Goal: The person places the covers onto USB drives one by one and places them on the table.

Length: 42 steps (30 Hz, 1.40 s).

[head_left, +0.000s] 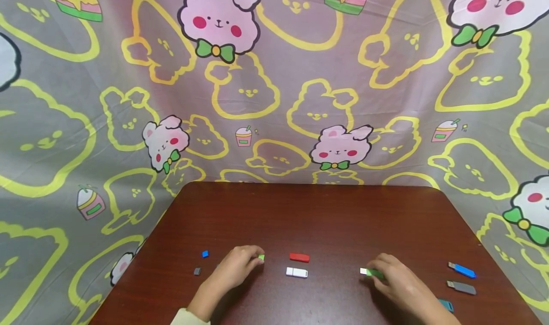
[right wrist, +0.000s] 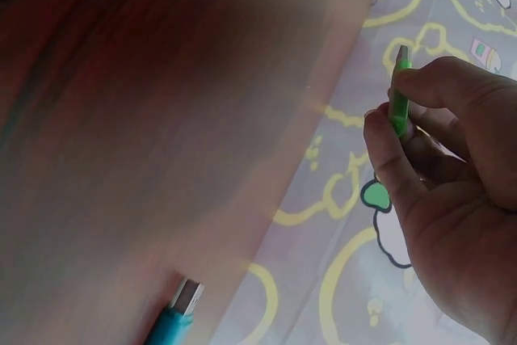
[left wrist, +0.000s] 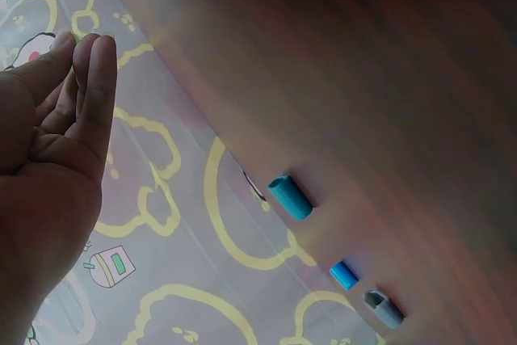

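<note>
In the head view my left hand pinches a small green cap between thumb and fingertips, with most of it hidden by the fingers. Over on the right, my right hand grips a green USB flash drive whose metal plug is bare and points left. The right wrist view shows this green drive held upright between thumb and fingers. Between the hands lie a red USB flash drive and a white USB flash drive, both with caps on.
Left of my left hand lie a blue cap and a grey cap; a teal cap shows in the left wrist view. Uncapped blue, grey and teal drives lie right on the brown table. Patterned cloth surrounds it.
</note>
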Motion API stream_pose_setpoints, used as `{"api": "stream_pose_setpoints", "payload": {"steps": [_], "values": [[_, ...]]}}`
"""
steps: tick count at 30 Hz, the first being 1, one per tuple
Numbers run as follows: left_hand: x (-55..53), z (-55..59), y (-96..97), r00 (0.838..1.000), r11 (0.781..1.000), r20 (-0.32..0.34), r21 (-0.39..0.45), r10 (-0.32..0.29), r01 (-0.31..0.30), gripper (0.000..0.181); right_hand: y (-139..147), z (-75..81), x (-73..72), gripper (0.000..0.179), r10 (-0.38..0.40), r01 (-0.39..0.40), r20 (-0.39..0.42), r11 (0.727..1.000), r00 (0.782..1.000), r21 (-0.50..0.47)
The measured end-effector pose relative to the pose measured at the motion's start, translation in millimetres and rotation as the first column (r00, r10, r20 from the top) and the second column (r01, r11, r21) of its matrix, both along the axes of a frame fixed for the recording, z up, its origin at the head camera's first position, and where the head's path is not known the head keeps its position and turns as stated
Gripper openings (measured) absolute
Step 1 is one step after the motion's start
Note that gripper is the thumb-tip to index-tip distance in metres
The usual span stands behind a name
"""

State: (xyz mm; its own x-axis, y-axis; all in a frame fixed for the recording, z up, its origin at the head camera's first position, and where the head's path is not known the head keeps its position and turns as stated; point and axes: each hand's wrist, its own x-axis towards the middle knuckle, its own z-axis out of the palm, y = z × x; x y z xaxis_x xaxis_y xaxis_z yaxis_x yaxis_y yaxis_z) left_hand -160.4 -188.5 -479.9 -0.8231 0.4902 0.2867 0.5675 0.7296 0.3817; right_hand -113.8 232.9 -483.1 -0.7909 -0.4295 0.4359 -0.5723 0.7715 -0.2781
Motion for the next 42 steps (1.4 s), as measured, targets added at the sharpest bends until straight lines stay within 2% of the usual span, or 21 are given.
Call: {"api": "stream_pose_setpoints", "payload": {"steps": [5,10,12,20,26,32,42], "values": [[0.8,1.6,4.6,0.999,1.0,0.034,0.002,0.001,-0.001,0.01,-7,2.0,-1.9,0.028,0.022,-0.022,-0.01,1.0,1.0,0.007],[0.9,2.7,12.1,0.999,1.0,0.04,0.017,-0.014,0.014,0.011,-16,6.9,-3.9,0.024,0.031,-0.032,0.04,0.999,0.999,0.01],[0.6,3.2,15.3,0.999,1.0,0.051,0.026,-0.017,0.016,0.012,-19,7.7,-4.3,0.024,0.027,-0.028,0.037,1.0,0.999,0.013],[-0.4,2.5,27.5,0.997,0.999,0.08,0.028,-0.024,0.022,0.011,-29,5.1,-7.9,0.03,0.082,-0.081,-0.103,0.997,0.991,0.016],[1.2,1.7,36.5,0.991,0.999,0.124,0.015,-0.04,0.038,0.014,-33,4.3,-9.9,0.031,0.11,-0.109,-0.132,0.994,0.985,0.017],[3.0,3.5,45.3,0.99,0.998,0.128,0.005,-0.056,0.055,0.015,-39,5.2,-11.3,0.029,0.128,-0.126,-0.108,0.992,0.986,0.019],[3.1,4.6,61.8,0.99,0.997,0.124,-0.028,-0.073,0.078,0.013,-52,9.6,-9.8,0.026,0.115,-0.114,-0.047,0.993,0.992,0.029]]}}
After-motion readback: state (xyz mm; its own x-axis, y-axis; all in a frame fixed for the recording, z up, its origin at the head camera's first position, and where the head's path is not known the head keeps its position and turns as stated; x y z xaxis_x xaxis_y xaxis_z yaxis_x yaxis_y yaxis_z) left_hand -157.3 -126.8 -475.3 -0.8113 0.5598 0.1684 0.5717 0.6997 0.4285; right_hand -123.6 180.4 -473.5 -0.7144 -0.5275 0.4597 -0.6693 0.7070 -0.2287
